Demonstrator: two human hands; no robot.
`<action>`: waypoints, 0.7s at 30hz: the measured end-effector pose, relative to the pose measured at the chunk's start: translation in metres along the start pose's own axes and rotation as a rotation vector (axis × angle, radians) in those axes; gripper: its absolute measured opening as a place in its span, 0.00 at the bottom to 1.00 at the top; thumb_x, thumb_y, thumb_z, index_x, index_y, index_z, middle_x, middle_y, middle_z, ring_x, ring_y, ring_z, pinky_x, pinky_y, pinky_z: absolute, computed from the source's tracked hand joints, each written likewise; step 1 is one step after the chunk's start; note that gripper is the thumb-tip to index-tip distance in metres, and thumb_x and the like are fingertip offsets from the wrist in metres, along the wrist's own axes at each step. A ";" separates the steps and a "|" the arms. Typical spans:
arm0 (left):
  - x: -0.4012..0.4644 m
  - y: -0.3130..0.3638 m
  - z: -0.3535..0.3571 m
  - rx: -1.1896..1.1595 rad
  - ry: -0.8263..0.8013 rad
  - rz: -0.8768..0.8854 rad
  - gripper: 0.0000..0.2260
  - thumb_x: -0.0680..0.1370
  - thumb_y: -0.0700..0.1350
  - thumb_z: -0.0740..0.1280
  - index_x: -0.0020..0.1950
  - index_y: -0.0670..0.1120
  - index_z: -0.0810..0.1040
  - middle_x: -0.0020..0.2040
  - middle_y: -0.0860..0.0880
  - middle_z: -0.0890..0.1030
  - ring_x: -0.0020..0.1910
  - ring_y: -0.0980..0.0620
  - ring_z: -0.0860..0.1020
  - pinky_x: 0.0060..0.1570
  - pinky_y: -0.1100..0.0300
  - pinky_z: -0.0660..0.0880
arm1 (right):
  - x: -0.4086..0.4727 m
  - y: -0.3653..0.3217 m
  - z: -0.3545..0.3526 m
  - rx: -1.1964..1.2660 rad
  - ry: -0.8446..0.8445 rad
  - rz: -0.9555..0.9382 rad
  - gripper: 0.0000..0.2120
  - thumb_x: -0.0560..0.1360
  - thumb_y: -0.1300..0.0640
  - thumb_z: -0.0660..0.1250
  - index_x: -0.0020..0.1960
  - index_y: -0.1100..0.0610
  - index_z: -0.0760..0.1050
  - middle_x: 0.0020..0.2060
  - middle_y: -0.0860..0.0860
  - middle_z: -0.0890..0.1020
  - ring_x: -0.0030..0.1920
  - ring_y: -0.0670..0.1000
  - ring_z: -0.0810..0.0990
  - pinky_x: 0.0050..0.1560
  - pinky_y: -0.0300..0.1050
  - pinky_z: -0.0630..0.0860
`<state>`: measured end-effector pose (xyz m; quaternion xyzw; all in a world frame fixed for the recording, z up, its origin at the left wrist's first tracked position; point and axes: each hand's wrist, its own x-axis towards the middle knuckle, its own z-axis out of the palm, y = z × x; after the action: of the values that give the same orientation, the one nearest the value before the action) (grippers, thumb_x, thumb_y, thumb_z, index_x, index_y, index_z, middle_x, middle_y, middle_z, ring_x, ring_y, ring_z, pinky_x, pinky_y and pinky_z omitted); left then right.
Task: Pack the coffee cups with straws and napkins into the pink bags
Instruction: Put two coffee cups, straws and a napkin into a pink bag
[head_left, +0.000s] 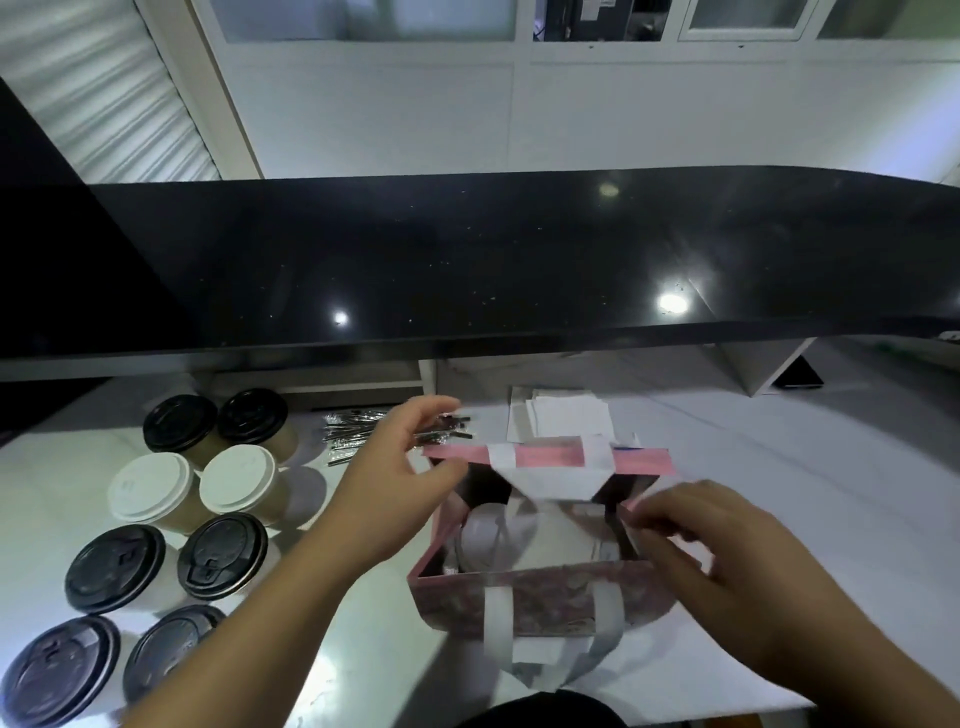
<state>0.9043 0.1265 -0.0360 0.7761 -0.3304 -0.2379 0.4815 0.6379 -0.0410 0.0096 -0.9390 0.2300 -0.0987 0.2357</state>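
A pink bag (535, 603) with white handles stands open on the white counter in front of me. Something pale, perhaps a white-lidded cup (488, 535), shows inside it; the blur keeps me from being sure. My left hand (395, 483) hovers at the bag's far left corner and pinches a few wrapped black straws (452, 431). My right hand (711, 551) pinches the bag's right rim. Several coffee cups stand at the left, some with black lids (221, 556), two with white lids (150, 486). Loose straws (353, 436) and white napkins (566, 421) lie behind the bag.
A black glossy raised counter (519, 260) overhangs the far side of the white work surface (779, 467). A dark flat object (797, 375) lies at the far right under the overhang. White wall panels rise behind.
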 end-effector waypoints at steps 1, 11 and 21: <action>-0.009 -0.003 -0.001 0.006 0.064 -0.008 0.20 0.75 0.51 0.74 0.61 0.70 0.75 0.61 0.66 0.78 0.60 0.70 0.75 0.57 0.64 0.74 | -0.009 0.009 0.001 0.036 0.054 0.040 0.04 0.78 0.42 0.64 0.50 0.38 0.77 0.48 0.31 0.78 0.51 0.37 0.76 0.44 0.30 0.71; -0.072 -0.035 -0.007 -0.073 -0.333 -0.071 0.26 0.75 0.47 0.75 0.72 0.64 0.75 0.71 0.59 0.79 0.70 0.56 0.77 0.66 0.54 0.74 | -0.016 0.053 0.033 0.472 -0.192 0.230 0.24 0.71 0.46 0.67 0.66 0.30 0.71 0.64 0.31 0.76 0.62 0.36 0.77 0.57 0.36 0.74; -0.051 -0.036 0.019 -0.222 -0.189 -0.159 0.22 0.75 0.39 0.67 0.62 0.61 0.83 0.62 0.53 0.85 0.61 0.52 0.83 0.59 0.54 0.81 | 0.004 0.066 0.055 0.846 -0.139 0.331 0.21 0.80 0.67 0.63 0.59 0.43 0.84 0.55 0.46 0.87 0.56 0.48 0.85 0.57 0.50 0.83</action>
<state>0.8673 0.1644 -0.0735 0.7160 -0.2837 -0.3822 0.5107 0.6321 -0.0727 -0.0704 -0.7154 0.3001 -0.0817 0.6257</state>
